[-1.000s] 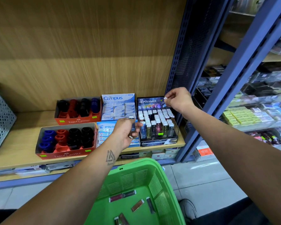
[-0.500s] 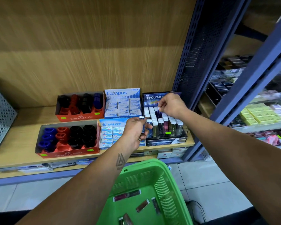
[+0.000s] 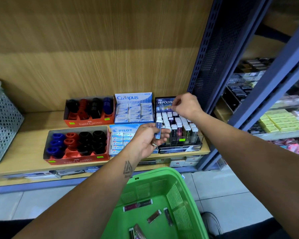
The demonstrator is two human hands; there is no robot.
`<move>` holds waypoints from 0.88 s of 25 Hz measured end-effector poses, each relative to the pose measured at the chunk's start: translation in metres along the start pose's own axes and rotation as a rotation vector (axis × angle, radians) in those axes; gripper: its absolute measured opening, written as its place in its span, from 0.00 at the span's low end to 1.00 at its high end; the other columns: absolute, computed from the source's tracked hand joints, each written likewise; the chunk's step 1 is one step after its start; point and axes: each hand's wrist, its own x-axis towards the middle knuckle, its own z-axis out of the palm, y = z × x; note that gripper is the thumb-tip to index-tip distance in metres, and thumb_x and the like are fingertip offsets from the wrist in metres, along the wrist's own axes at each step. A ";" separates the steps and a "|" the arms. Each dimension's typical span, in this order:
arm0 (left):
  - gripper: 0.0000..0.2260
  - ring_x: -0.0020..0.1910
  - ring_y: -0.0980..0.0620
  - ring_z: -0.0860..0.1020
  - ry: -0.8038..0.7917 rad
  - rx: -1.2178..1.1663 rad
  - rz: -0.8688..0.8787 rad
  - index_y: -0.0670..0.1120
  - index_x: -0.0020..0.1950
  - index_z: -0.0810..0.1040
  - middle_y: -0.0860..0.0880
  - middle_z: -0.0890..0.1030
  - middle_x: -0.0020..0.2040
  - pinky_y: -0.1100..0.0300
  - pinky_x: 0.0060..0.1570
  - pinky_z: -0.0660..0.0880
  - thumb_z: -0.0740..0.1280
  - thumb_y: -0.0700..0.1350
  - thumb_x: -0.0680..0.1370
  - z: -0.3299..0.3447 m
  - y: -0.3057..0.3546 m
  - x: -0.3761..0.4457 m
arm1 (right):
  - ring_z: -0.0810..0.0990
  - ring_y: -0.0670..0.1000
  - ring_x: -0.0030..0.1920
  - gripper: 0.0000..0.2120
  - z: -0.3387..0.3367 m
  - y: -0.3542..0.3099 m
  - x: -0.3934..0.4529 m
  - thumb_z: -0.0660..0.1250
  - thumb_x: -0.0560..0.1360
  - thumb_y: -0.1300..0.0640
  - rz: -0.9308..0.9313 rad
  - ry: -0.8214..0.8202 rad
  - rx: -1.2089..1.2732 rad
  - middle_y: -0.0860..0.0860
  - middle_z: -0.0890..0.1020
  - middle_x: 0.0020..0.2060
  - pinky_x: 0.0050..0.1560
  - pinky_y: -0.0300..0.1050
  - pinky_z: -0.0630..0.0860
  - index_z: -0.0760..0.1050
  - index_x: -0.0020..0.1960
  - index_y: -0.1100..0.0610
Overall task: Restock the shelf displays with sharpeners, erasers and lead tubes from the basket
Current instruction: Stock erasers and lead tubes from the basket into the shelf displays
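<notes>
At frame centre, the left hand (image 3: 145,141) pinches spare lead tubes (image 3: 157,133) as stock; the right hand (image 3: 186,105) pinches something small over the Hi-Polymer display (image 3: 177,128), seemingly slotting it.

The wooden shelf (image 3: 33,121) carries two Faber-Castell sharpener boxes (image 3: 77,145), one behind the other. Right of them stand the Campus eraser box (image 3: 134,109) and Pilot eraser box (image 3: 118,140), then the Hi-Polymer lead-tube display (image 3: 179,130). A perforated grey basket (image 3: 2,121) sits far left.
</notes>
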 end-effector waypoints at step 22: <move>0.08 0.23 0.52 0.64 0.135 0.071 -0.055 0.38 0.58 0.72 0.40 0.83 0.39 0.65 0.20 0.55 0.59 0.39 0.81 -0.008 0.003 0.004 | 0.81 0.50 0.43 0.05 -0.007 0.004 -0.004 0.74 0.74 0.64 -0.195 -0.127 -0.280 0.49 0.81 0.39 0.46 0.42 0.77 0.82 0.44 0.54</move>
